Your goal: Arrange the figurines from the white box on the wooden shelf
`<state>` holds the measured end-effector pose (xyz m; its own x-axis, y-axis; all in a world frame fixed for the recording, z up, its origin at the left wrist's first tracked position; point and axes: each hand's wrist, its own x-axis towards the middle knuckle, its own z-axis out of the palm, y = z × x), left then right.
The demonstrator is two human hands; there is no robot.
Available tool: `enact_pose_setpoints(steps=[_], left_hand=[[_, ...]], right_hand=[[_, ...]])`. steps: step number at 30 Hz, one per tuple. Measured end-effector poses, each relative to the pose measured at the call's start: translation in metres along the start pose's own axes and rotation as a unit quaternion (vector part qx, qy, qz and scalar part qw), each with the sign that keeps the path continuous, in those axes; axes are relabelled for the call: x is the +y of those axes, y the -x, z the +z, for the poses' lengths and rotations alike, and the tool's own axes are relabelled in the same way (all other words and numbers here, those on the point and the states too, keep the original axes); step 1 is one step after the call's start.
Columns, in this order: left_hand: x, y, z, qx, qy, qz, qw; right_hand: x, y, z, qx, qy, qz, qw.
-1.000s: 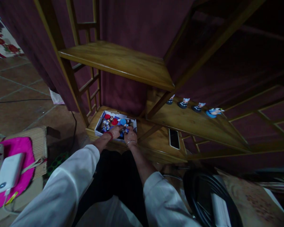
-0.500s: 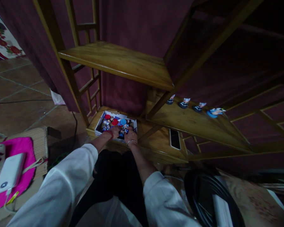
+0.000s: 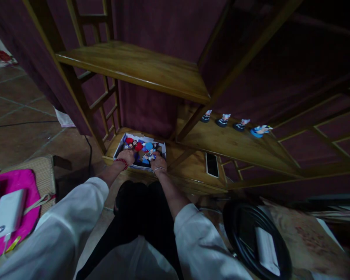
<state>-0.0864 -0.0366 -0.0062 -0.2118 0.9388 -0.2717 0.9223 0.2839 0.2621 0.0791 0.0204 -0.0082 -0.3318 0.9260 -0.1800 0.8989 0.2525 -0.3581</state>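
A shallow white box (image 3: 164, 149) packed with small figurines sits on the low wooden shelf. Red and blue caps stand out among them, such as one red cap (image 3: 138, 146) and one light-blue cap (image 3: 149, 146). My left hand (image 3: 127, 156), with a red bead bracelet, reaches over the box's left front side; its fingers are curled, and whatever they hold is hidden. At the right front part, my right hand (image 3: 159, 161), wearing a thin bangle, is closed on a blue-and-white figurine (image 3: 147, 158).
Several figurines, among them a blue one (image 3: 259, 131), stand in a row on the higher shelf (image 3: 221, 140) at right. A phone (image 3: 212, 165) lies on the low shelf. To the left, a white power bank (image 3: 7, 214) rests on pink cloth. A black coiled hose (image 3: 236, 233) is at lower right.
My left hand has moved left, away from the box's middle towards its left front side. My right hand stays at the right part of the box. The whole view has shifted slightly.
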Motion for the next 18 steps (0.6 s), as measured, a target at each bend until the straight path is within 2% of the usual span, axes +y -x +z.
enact_pose_setpoints(steps=[6, 9, 18], left_hand=[[0.0042, -0.0001, -0.0009, -0.009, -0.033, -0.028, 0.999], [0.0045, -0.0008, -0.0013, -0.017, -0.033, -0.015, 0.999], [-0.0019, -0.0075, 0.0012, -0.037, 0.023, -0.007, 0.999]], right_hand=[[0.0004, -0.0011, 0.0009, -0.002, -0.003, -0.006, 1.0], [-0.0013, -0.0001, -0.0016, -0.012, 0.003, -0.002, 1.0], [-0.0046, 0.0043, -0.0062, -0.019, 0.01, -0.003, 1.0]])
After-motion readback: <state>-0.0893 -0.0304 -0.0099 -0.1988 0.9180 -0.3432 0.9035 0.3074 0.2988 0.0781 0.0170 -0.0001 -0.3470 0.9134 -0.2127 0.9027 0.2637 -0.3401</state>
